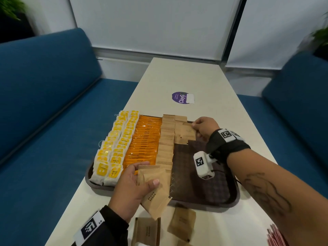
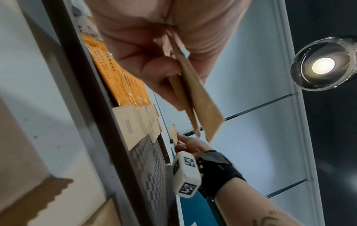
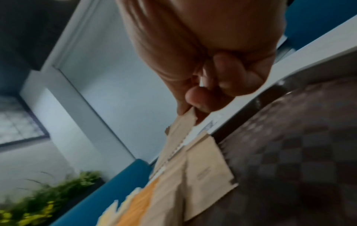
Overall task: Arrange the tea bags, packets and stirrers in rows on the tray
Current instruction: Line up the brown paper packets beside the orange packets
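A dark checkered tray (image 1: 209,190) lies on the white table. It holds rows of yellow tea bags (image 1: 113,144), orange coffee packets (image 1: 143,142) and a full row of brown sugar packets (image 1: 166,144). A second, short brown row (image 1: 184,134) starts at the far right. My left hand (image 1: 134,189) grips a small stack of brown sugar packets (image 1: 156,190) over the tray's near edge; the wrist view shows the stack (image 2: 195,94) pinched between thumb and fingers. My right hand (image 1: 204,127) pinches one brown packet (image 3: 183,122) at the far end of the short row.
Loose brown sugar packets (image 1: 181,222) lie on the table in front of the tray. Red-and-white stirrers (image 1: 276,237) show at the bottom right corner. A purple round sticker (image 1: 182,98) sits farther up the table. Blue benches (image 1: 44,96) flank both sides.
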`<state>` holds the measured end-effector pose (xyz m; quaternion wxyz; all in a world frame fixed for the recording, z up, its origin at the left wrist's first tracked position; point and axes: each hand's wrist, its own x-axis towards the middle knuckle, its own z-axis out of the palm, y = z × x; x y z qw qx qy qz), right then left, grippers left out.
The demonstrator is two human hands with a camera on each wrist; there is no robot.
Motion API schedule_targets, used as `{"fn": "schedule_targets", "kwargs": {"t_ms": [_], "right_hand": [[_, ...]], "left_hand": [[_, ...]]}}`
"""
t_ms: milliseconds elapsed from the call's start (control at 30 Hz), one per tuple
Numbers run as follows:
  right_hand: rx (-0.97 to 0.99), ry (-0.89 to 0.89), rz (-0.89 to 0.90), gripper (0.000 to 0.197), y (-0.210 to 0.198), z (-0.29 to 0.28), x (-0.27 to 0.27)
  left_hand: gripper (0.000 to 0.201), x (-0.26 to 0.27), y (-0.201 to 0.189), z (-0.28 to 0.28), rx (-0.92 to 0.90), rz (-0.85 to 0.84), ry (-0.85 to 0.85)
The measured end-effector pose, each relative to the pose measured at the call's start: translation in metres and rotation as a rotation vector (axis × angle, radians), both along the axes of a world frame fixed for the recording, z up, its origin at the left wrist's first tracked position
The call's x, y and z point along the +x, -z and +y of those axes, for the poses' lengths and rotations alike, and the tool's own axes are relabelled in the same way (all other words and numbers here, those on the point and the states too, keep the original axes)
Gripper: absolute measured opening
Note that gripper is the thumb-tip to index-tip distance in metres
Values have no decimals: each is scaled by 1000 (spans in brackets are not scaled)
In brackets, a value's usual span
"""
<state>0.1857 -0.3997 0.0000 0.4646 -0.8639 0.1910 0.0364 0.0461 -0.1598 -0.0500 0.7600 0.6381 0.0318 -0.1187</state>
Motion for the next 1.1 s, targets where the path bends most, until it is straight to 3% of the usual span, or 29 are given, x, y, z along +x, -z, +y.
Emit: {"fn": "schedule_targets", "kwargs": {"t_ms": [100,267,400,733,900,1000,1100], "right_hand": [[-13,-13,93,7,14,1,20],[-2,-76,179,11,30,11,33],[-47,-72,214,9,37,15,37],[-190,-186,292,42,29,20,19],[-338,-228,253,39,28,25,18],[-390,-202,267,34,27,27,22],[-430,-222,259,30,27,30,27]], "left_hand": [[50,3,1,0,-21,6,7],[49,8,3,5,-46,4,-18],[61,10,4,4,-59,20,-8],[51,8,8,3,-80,53,-17],[75,6,8,0,-98,41,-18],[56,7,8,2,-104,47,-26],[51,7,9,6,-84,47,-26]]}}
